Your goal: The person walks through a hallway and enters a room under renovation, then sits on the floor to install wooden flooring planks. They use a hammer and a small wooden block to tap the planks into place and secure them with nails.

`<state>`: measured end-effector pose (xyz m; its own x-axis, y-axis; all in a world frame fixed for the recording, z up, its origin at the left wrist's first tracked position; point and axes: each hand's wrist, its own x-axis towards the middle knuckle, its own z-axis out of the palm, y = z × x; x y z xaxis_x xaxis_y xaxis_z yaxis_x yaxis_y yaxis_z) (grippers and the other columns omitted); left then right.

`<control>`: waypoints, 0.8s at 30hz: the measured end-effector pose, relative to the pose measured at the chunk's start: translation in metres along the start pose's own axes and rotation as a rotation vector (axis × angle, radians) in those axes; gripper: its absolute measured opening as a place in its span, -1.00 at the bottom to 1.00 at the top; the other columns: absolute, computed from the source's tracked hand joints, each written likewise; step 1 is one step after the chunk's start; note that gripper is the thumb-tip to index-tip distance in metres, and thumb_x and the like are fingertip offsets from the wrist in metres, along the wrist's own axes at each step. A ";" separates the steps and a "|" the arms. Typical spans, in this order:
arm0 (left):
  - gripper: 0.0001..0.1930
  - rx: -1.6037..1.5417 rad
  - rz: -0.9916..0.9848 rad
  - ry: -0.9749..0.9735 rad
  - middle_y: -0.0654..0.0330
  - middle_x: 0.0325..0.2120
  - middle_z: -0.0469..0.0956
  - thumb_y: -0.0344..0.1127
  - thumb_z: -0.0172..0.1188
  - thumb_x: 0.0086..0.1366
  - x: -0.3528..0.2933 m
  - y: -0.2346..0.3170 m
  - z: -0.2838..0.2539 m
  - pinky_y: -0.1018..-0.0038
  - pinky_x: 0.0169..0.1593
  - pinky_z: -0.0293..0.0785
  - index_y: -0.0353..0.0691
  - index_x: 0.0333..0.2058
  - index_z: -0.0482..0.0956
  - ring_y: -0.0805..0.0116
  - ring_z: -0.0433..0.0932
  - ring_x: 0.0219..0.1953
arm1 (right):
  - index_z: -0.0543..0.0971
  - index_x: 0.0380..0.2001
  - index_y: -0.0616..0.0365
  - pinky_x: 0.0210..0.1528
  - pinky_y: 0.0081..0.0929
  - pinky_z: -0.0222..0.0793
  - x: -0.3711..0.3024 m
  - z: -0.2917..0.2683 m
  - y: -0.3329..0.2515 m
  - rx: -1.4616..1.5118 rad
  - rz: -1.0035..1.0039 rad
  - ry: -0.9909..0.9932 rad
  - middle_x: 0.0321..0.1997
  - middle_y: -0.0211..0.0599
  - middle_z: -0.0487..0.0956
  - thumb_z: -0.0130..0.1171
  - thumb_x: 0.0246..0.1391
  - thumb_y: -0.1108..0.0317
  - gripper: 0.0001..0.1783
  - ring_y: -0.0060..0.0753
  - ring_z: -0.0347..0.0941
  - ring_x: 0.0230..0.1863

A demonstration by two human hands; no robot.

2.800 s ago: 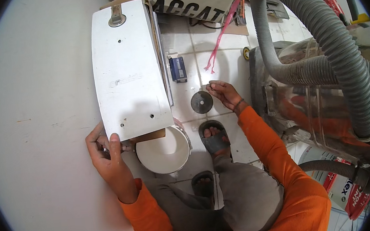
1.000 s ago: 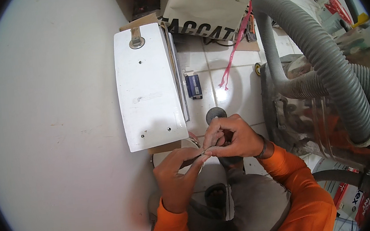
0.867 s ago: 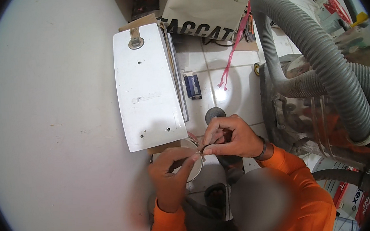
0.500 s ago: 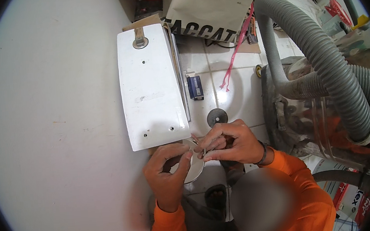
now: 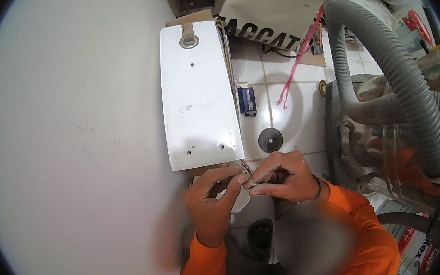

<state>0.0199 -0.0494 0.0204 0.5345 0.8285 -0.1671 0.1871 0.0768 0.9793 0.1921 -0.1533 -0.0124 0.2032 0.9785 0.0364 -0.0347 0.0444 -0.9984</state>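
Note:
My left hand (image 5: 210,200) and my right hand (image 5: 290,177) meet above a round white container (image 5: 243,202), their fingertips almost touching. Thumb and forefinger of the left are pinched together; whatever sits between them is too small to name. In the right, bent fingers press toward the thumb around a tiny pale thing (image 5: 254,185) whose kind I cannot make out. Just beyond the hands stands a white panel (image 5: 200,92) with small holes and a metal fitting (image 5: 189,40) at its far end. The hands partly cover the container.
A dark round disc (image 5: 270,140) and a small blue box (image 5: 247,101) lie on the white tiles. Pink string (image 5: 291,79) hangs from a beige bag (image 5: 271,7). At right stands a transparent-bodied machine (image 5: 373,150) with a thick grey hose (image 5: 390,44). A white wall (image 5: 74,150) borders the left.
The whole view has shifted, so the panel and floor things sit further right in the picture. Both hands stay in their pinch, with their fingertips a little closer together.

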 end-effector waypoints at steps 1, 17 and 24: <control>-0.85 0.005 -0.003 -0.008 0.06 -0.26 0.73 -0.58 0.37 0.21 0.000 0.000 0.000 0.52 -0.14 0.63 -0.40 -0.22 0.72 0.41 0.70 -0.25 | 0.70 -0.21 0.22 0.33 -0.21 0.44 -0.001 0.000 0.001 -0.017 -0.001 0.002 -0.20 -0.24 0.76 0.47 0.04 0.48 -0.78 -0.35 0.74 -0.21; -0.86 0.011 0.005 0.041 0.09 -0.31 0.74 -0.53 0.44 0.17 0.001 -0.005 -0.001 0.51 -0.13 0.58 -0.36 -0.27 0.76 0.41 0.68 -0.24 | 0.74 -0.30 0.19 0.09 -0.34 0.61 0.005 0.000 0.000 -0.122 -0.104 0.127 -0.23 -0.20 0.76 0.53 -0.07 0.50 -0.78 -0.34 0.73 -0.20; -0.86 -0.017 0.020 -0.045 0.12 -0.32 0.73 -0.54 0.43 0.20 0.002 -0.004 -0.003 0.54 -0.18 0.59 -0.39 -0.25 0.75 0.47 0.67 -0.29 | 0.73 -0.31 0.19 -0.12 -0.44 0.64 0.007 -0.001 0.006 -0.125 -0.190 0.147 -0.27 -0.22 0.75 0.56 -0.09 0.49 -0.77 -0.34 0.72 -0.21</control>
<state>0.0176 -0.0465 0.0161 0.5749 0.8041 -0.1516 0.1621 0.0697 0.9843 0.1946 -0.1466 -0.0178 0.3350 0.9147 0.2262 0.1372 0.1901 -0.9721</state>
